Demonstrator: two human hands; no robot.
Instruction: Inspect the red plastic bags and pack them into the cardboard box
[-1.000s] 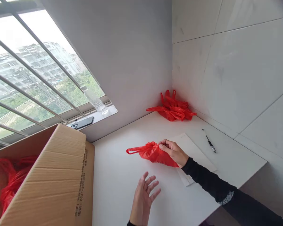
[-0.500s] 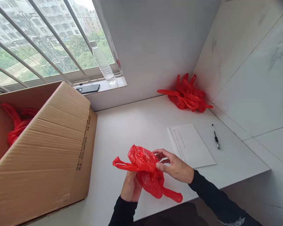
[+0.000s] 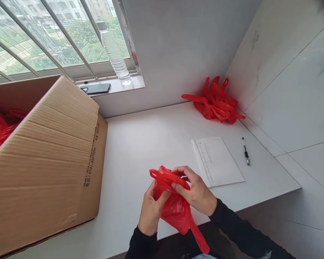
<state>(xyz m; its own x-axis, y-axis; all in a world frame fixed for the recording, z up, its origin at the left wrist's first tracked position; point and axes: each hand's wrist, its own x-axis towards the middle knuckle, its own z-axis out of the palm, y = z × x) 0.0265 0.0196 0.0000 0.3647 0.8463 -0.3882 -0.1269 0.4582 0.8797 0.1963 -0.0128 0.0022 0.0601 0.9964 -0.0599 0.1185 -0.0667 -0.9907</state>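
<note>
A crumpled red plastic bag (image 3: 175, 212) is held between both hands above the front edge of the white table (image 3: 129, 151). My left hand (image 3: 151, 208) grips its left side, thumb pressed on the front. On the upper right, my right hand (image 3: 196, 189) pinches the plastic between thumb and fingers. One handle of the bag hangs down to the lower right, and another loop sticks out at the upper left. What the bag may contain is hidden.
A large cardboard box (image 3: 48, 158) with red bags (image 3: 4, 131) inside stands at left. More red bags (image 3: 218, 104) lie in the back corner. A notepad (image 3: 221, 162) and a pen (image 3: 246, 154) lie at right. A water bottle (image 3: 116, 57) and a phone (image 3: 97, 88) are on the windowsill.
My left thumb has come round to the front of the bag, and my right hand has closed on its upper edge. The lower handle now hangs more steeply. The view has shifted slightly.
</note>
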